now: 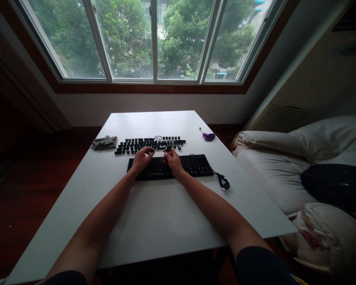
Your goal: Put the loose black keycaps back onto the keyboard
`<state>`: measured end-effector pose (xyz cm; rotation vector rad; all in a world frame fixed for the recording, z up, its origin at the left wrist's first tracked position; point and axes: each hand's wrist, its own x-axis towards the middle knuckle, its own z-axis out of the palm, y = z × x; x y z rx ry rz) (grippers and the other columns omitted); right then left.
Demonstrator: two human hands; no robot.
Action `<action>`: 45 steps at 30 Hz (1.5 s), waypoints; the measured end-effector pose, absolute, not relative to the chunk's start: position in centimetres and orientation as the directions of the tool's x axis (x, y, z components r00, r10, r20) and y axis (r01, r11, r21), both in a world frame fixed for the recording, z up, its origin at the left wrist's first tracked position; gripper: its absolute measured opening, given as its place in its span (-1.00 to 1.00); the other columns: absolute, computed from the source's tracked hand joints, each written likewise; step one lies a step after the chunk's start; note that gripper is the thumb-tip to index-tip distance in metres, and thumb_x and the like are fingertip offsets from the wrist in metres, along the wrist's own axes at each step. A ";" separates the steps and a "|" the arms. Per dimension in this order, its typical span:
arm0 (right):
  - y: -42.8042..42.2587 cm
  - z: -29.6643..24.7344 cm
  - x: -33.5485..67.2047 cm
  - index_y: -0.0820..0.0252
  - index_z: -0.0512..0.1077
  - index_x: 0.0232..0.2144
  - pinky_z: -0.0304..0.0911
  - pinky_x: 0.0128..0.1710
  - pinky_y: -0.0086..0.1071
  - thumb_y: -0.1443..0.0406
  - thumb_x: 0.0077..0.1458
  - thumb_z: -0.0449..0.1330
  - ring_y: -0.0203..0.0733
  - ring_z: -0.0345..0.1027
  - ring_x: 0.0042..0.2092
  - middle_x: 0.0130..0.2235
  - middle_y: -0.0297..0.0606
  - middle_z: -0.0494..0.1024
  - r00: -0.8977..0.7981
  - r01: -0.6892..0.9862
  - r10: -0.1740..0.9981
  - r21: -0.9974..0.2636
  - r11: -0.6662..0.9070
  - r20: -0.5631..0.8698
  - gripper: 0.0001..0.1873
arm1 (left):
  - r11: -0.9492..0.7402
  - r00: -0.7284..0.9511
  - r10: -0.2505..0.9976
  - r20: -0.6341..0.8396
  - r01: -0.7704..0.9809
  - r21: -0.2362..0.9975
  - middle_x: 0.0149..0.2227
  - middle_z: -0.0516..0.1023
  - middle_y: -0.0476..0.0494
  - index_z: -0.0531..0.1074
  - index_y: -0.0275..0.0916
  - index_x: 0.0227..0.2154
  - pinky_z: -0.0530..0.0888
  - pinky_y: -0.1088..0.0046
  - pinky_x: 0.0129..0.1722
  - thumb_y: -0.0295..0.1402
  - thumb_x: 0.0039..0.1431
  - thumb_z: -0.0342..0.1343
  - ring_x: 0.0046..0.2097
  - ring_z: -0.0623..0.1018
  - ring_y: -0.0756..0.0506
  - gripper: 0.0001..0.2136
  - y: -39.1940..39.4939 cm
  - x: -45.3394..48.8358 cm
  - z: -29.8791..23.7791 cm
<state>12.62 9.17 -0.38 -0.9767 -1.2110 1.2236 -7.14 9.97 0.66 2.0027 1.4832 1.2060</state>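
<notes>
A black keyboard [195,165] lies on the white table, under both of my hands. My left hand [141,159] is above its left half with the fingers curled; something dark shows at the fingertips, too small to name. Over the middle of the keyboard, my right hand [173,161] pinches a small black thing [168,149], whose kind I cannot make out. Just behind the hands, loose black keycaps [133,145] stand in rows. Among them lies a thin, pale, ring-like item [158,138]. The hands partly cover the keyboard and the nearest keycaps.
A grey cloth [104,142] rests at the table's left edge. Toward the right edge are a purple cloth-like item [209,136] and the bundled cable [223,183]. The white table [154,217] stands before a window, with a pale sofa [264,170] on its right.
</notes>
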 end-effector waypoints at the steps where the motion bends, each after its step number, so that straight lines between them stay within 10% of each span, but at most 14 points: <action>1: 9.2 -0.4 12.6 0.11 0.37 -0.20 0.17 -0.52 -0.48 0.05 0.09 0.18 -0.36 0.29 -0.51 -0.44 -0.44 0.42 -0.058 -0.145 0.989 -0.982 0.124 0.133 -0.68 | -0.346 0.042 0.910 0.413 0.626 0.699 -0.20 0.65 -0.09 0.55 -0.13 -0.13 0.49 0.32 -0.16 -0.28 0.21 0.17 -0.19 0.60 -0.12 -0.81 10.1 -7.5 0.7; 18: 9.3 -0.5 12.7 0.12 0.39 -0.23 0.18 -0.51 -0.47 0.06 0.07 0.19 -0.35 0.30 -0.51 -0.44 -0.43 0.43 -0.076 -0.132 0.990 -0.985 0.108 0.119 -0.69 | 0.024 -0.186 0.908 0.376 0.918 0.396 -0.10 0.56 -0.24 0.59 -0.10 -0.18 0.37 0.12 -0.01 -0.26 0.13 0.21 0.01 0.41 -0.34 -0.80 11.1 -11.5 0.3; 45: 9.3 -0.6 12.8 0.15 0.40 -0.23 0.17 -0.52 -0.46 0.10 0.07 0.20 -0.35 0.31 -0.51 -0.45 -0.41 0.45 -0.102 -0.127 0.986 -0.985 0.116 0.129 -0.71 | -0.015 -0.053 0.982 0.183 0.937 0.350 -0.10 0.68 -0.08 0.61 -0.07 -0.11 0.45 0.36 -0.05 -0.32 0.22 0.07 -0.06 0.60 -0.17 -0.74 11.8 -11.0 -0.1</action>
